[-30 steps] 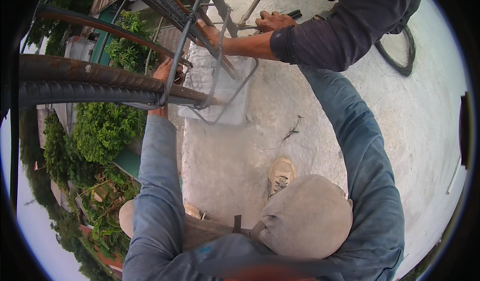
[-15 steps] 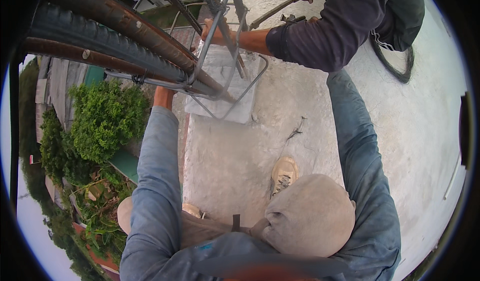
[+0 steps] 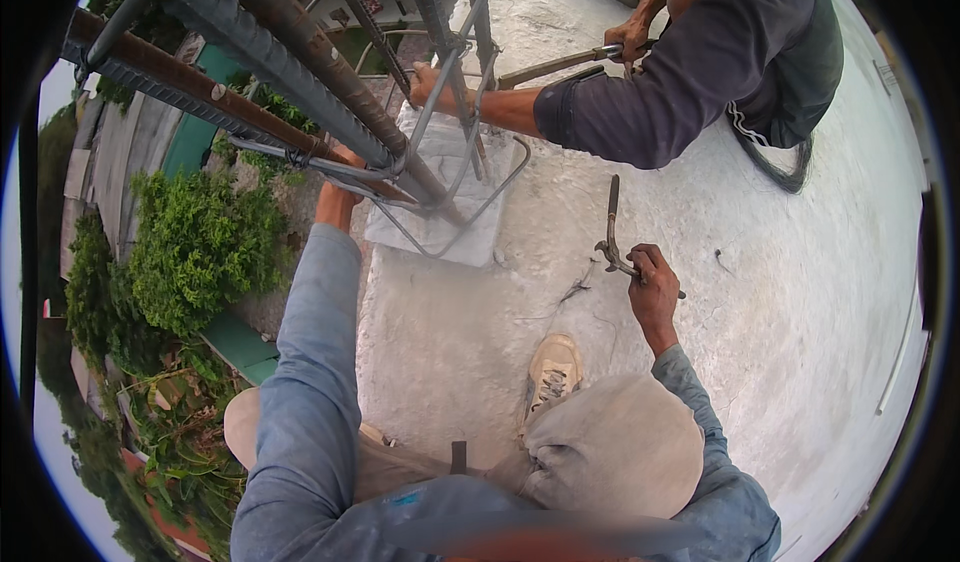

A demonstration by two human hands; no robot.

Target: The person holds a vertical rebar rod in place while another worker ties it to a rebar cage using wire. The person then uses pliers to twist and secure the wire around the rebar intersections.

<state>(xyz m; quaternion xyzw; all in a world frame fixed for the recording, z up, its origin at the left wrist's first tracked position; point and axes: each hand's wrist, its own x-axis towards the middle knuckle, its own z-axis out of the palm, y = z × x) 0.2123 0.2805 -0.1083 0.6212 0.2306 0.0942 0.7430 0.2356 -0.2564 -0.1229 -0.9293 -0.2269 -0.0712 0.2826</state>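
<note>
The right grip (image 3: pixel 654 290) clasps one handle of the pincers (image 3: pixel 612 224), leaving the other jutting ahead; the left grip (image 3: pixel 346 157), closure hidden, seemingly braces against adjacent steel bars (image 3: pixel 285 72).

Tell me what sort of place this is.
Probably a building site, on a raised slab: thick steel bars bound by metal hoops, pliers in the right hand, and a leafy tree apparently below the edge.

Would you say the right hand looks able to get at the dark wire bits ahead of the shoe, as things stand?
Probably yes: the wire bits lie near the right hand with nothing visible between, though that hand holds pincers.
</note>
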